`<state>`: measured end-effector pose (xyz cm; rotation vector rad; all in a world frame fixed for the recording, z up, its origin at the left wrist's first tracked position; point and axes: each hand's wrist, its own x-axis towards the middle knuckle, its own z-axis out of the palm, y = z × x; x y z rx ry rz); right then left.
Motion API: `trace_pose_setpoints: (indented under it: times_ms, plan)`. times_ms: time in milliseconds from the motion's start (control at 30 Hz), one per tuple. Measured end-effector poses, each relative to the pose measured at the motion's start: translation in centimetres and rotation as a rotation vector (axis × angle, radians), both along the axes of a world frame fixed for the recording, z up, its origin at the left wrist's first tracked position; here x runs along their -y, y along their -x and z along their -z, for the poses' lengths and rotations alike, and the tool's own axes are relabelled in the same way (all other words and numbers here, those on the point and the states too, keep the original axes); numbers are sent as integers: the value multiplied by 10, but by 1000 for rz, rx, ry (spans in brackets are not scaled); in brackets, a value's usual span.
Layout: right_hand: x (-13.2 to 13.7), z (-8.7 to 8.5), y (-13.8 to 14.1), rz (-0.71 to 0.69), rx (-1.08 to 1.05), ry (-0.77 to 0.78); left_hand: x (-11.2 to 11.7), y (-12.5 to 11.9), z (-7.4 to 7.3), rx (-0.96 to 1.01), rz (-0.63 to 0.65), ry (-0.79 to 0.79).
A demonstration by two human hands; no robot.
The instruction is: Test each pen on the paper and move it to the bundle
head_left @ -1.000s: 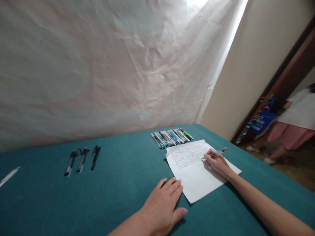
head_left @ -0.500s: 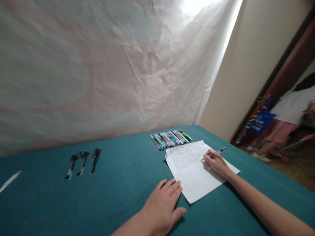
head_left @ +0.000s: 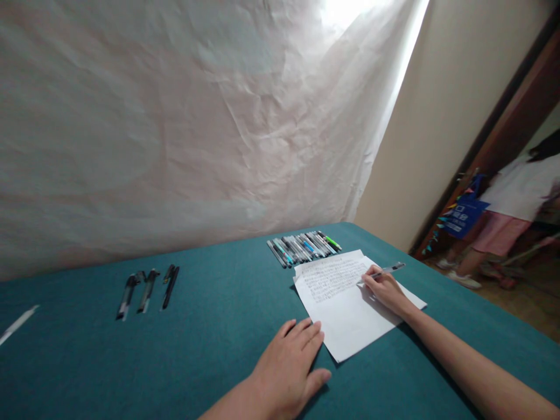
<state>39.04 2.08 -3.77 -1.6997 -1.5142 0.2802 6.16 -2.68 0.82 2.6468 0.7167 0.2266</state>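
Note:
Sheets of white paper [head_left: 339, 326] lie slightly askew on the green-covered table, the top one bearing several lines of dark handwriting. My right hand [head_left: 385, 293] rests on the right side of the paper, fingers pinched round a clear-barrelled pen [head_left: 391, 270]. The pen slants, its tip down by the written lines and its back end pointing up and right. Flat on the table at the paper's lower left edge lies my left hand [head_left: 291, 364], fingers stretched out, thumb apart, fingertips at the paper's edge. It holds nothing.
A row of several pens [head_left: 301, 248] lies beyond the paper. Farther left are more dark pens [head_left: 149, 290], and a thin white object [head_left: 17, 325] sits at the left edge. A pale sheet [head_left: 196, 128] hangs behind the table [head_left: 210, 303]. A person [head_left: 511, 204] stands at the right.
Both hands, the pen and the paper look almost the same as before. In the background, the person at the right has shifted slightly.

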Motion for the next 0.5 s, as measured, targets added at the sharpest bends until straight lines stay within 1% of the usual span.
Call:
trace_pose_setpoints:
  times_ms: [500]
  plan:
    - [-3, 3, -4, 13, 41, -29, 2, 0, -7, -18, -8, 33]
